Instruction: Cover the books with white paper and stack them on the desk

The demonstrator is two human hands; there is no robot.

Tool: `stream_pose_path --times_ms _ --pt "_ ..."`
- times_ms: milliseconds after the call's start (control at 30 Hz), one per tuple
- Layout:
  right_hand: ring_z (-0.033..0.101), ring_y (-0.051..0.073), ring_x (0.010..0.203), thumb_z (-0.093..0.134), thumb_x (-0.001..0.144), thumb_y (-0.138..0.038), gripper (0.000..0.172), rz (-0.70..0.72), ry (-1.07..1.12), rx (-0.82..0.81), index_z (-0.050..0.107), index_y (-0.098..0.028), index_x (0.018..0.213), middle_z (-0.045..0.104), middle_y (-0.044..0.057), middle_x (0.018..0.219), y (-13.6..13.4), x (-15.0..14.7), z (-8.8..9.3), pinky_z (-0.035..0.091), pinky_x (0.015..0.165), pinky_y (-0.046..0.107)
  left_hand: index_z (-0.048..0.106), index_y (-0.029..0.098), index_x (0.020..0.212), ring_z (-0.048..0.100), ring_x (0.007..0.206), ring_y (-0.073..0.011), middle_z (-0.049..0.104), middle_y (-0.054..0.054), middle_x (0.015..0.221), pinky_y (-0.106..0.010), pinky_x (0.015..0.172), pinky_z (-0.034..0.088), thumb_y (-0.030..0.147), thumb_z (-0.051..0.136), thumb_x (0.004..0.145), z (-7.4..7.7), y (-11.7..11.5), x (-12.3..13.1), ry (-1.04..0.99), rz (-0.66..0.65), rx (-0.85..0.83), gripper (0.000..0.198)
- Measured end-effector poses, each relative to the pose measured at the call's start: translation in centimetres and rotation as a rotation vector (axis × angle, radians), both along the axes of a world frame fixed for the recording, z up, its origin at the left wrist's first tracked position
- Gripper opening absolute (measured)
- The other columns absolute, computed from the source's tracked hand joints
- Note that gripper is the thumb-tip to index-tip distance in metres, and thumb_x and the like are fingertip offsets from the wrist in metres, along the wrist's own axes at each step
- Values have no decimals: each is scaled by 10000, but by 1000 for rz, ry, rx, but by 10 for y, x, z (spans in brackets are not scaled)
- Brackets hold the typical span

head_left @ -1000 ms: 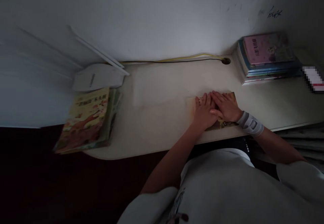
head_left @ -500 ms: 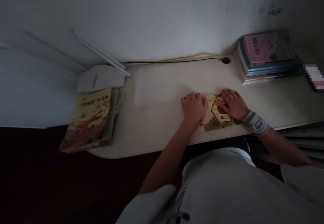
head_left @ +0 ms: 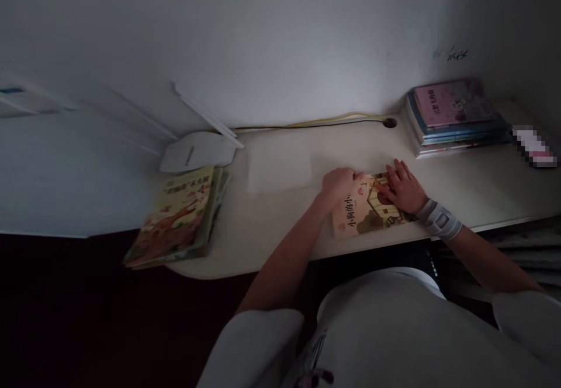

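A thin picture book (head_left: pixel 360 212) with a yellow cover and a drawn house lies on the pale desk (head_left: pixel 280 224) near its front edge. My left hand (head_left: pixel 339 182) is curled over the book's upper left corner, fingers bent round the edge. Flat on the right part of the cover rests my right hand (head_left: pixel 401 187), fingers stretched out and a little apart. A grey band (head_left: pixel 438 220) wraps that wrist.
A stack of picture books (head_left: pixel 182 217) hangs over the desk's left end, a white device (head_left: pixel 197 151) behind it. Another stack with a pink cover (head_left: pixel 456 116) sits at the back right. Cables (head_left: pixel 315 123) run along the wall to a hole (head_left: pixel 390 123).
My hands, stacked on the book a second ago, have spread apart. The left hand slid to the book's left corner and curled over it; the cover now shows. The view shifted.
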State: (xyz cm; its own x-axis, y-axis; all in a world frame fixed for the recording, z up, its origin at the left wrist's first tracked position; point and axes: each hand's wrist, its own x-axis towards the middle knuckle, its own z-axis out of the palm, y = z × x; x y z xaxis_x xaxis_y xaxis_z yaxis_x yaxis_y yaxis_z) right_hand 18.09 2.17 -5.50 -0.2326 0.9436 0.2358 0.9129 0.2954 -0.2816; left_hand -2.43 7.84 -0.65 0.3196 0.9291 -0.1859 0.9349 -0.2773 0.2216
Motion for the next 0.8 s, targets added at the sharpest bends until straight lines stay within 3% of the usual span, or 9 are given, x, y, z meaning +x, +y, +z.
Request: stream_pose_path --times_ms 67,133,233,333,467,567,667,733,800 --pt "280 349 1379 396 865 -612 771 -46 147 15 360 -64 1405 334 246 1467 0 3 -2 319 1062 514 639 187 697 574 676 -168 647 -59 717 -269 598 356 529 361 906 2 1 -2 -110 -2 -23 488" --pt "402 324 1301 374 875 -607 756 -84 321 44 336 -74 1409 412 248 1400 0 7 1 370 1024 495 589 184 615 512 589 -142 586 -32 620 -266 551 305 528 361 900 7 -2 -3 -246 -1 -3 501" --pt "608 236 926 321 913 -556 599 -127 573 68 452 -132 1315 640 137 1009 -1 16 20 478 850 410 497 189 529 414 502 -113 464 9 505 -267 514 251 531 383 884 21 -14 -1 -421 -24 39 507" --pt "525 151 583 372 900 -551 461 -162 779 6 632 -182 992 551 1 626 -2 26 49 460 613 305 470 192 531 388 490 -101 431 27 492 -260 510 258 530 424 865 36 -25 2 -551 -67 96 478" --pt "464 114 505 558 784 -572 379 -240 1115 -139 635 -201 802 531 -26 588 -5 39 73 383 488 258 581 201 802 513 605 -115 557 22 643 -251 591 378 467 571 803 45 -29 0 -793 -80 137 266" --pt "472 114 507 636 712 -568 366 -272 1251 -186 620 -211 791 551 -28 600 -7 49 72 383 479 255 539 247 1072 577 699 -126 612 7 809 -257 641 449 421 656 746 38 -28 -5 -1149 33 13 387" --pt "441 108 486 644 696 -577 371 -298 1248 -165 607 -214 768 516 -38 563 -8 54 66 355 457 248 480 311 1165 613 788 -132 617 -21 1052 -264 659 490 406 708 703 22 -30 -10 -1496 204 -189 524" --pt "417 102 481 630 708 -579 374 -307 1222 -134 600 -211 763 495 -42 554 -8 56 64 337 450 243 463 332 1193 622 832 -141 610 -20 1078 -263 672 500 407 738 678 11 -36 -11 -1601 299 -278 589" --pt "396 97 477 613 727 -576 374 -314 1173 -106 598 -204 764 468 -48 539 -8 55 65 323 443 241 420 327 1259 624 822 -148 621 -7 963 -261 671 498 429 739 685 2 -45 -8 -1600 364 -309 665"
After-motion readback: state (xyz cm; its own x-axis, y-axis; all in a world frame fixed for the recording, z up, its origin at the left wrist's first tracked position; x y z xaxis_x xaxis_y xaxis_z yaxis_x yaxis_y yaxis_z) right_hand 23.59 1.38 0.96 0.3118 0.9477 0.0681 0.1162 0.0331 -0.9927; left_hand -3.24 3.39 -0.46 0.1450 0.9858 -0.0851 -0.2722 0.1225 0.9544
